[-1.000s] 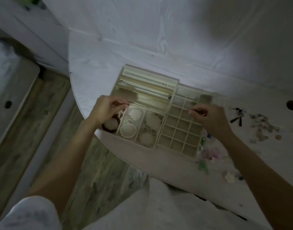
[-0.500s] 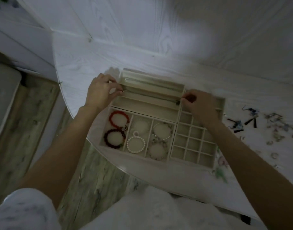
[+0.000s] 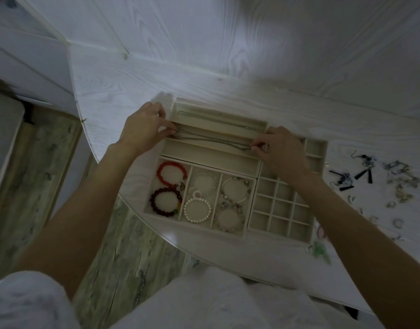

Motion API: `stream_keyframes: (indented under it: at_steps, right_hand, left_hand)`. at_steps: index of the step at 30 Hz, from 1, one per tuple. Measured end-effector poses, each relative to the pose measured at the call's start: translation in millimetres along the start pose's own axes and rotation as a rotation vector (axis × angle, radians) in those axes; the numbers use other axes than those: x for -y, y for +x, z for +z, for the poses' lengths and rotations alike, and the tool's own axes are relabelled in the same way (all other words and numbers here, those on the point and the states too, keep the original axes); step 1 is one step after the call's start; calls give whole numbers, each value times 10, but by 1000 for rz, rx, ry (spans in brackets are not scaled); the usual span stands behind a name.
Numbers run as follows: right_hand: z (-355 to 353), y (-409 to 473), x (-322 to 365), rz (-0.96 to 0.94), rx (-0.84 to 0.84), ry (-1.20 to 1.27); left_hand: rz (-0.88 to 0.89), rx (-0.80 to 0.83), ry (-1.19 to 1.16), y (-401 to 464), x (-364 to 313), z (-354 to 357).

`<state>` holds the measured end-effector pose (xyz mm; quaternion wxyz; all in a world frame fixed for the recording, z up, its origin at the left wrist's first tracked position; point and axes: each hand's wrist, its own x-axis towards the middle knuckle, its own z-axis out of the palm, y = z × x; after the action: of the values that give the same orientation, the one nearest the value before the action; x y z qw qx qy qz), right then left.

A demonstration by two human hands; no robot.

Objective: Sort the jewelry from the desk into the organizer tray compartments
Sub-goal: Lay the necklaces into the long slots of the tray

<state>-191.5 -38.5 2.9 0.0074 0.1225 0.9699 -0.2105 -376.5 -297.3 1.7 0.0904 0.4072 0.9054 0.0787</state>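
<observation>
Nearest me, bracelets (image 3: 196, 210) fill the organizer tray (image 3: 237, 233)'s 3 front bins, which overhang the table (image 3: 123, 96) edge; a careless nudge could tip them to the floor. Beyond, I stretch a necklace chain (image 3: 213, 139) along the middle long slot. My left hand (image 3: 144, 129) pinches 1 end with curled fingers, my right hand (image 3: 279, 148) pinches the other. Uneven release could bunch or tangle it. Unsorted earrings (image 3: 361, 176) lie farther right.
</observation>
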Motion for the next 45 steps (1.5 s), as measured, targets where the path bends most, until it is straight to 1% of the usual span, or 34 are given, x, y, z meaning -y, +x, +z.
stream_keyframes:
  at_steps: [2, 4, 7, 12, 17, 20, 26, 31, 35, 45]
  right_hand:
    - [13, 4, 10, -52, -29, -13]
    - [33, 8, 4, -86, -85, -10]
    - [63, -15, -20, -86, -135, -12]
    - [93, -95, -70, -30, -146, -89]
    - [142, -126, -14, -139, -48, -203]
    - [162, -128, -31, -180, -26, -244]
    - [121, -140, -59, -184, -13, -284]
    - [110, -135, -57, -188, -21, -259]
    - [141, -115, -58, -226, -5, -269]
    - [134, -127, -60, -208, 20, -274]
  left_hand:
    - [26, -15, 18, -30, 8, 3]
    - [40, -63, 39, -84, 37, 23]
    - [40, -138, 25, -171, 49, 48]
    - [70, -116, 12, -225, 1, 119]
    - [70, -129, 2, -286, -9, 178]
    - [45, -121, -9, -307, -17, 176]
    - [16, -87, -18, -321, -18, 165]
    - [18, -117, -41, -321, -5, 164]
    - [40, -105, -19, -303, 8, 146]
    - [74, -121, 4, -318, 71, 189]
